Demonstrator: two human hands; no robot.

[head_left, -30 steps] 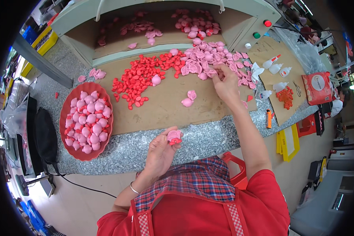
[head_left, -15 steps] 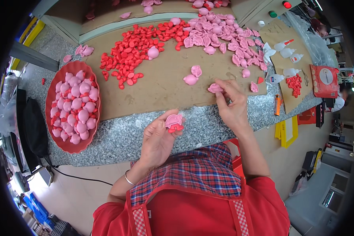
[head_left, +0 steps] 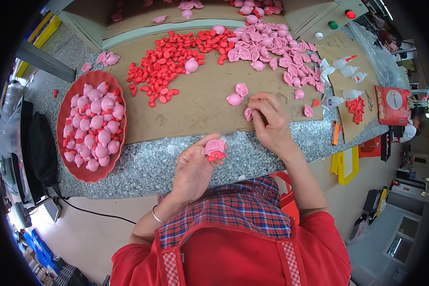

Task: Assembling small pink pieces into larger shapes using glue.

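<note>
Hands at a granite counter, each pinching a small pink toy part.

The left hand (head_left: 193, 169) holds up a pink piece with red feet (head_left: 214, 148) over the counter edge (head_left: 143, 167), thumb and fingers closed on it. The right hand (head_left: 269, 119) rests on the brown cardboard sheet (head_left: 195, 109), fingertips closed on what looks like a pink shell half (head_left: 248, 113), partly hidden. Just beyond lie two loose pink pieces (head_left: 237, 95). A red tray of pink bodies (head_left: 93, 125) sits far left; red feet (head_left: 164, 62) are heaped behind.

A red oval plastic tray (head_left: 66, 157) of pink moulded pieces (head_left: 96, 125) lies at nine o'clock on the grey speckled stone counter (head_left: 143, 168); small red plastic pieces (head_left: 164, 62) lie at twelve, white glue bottles (head_left: 345, 71) at two.
</note>
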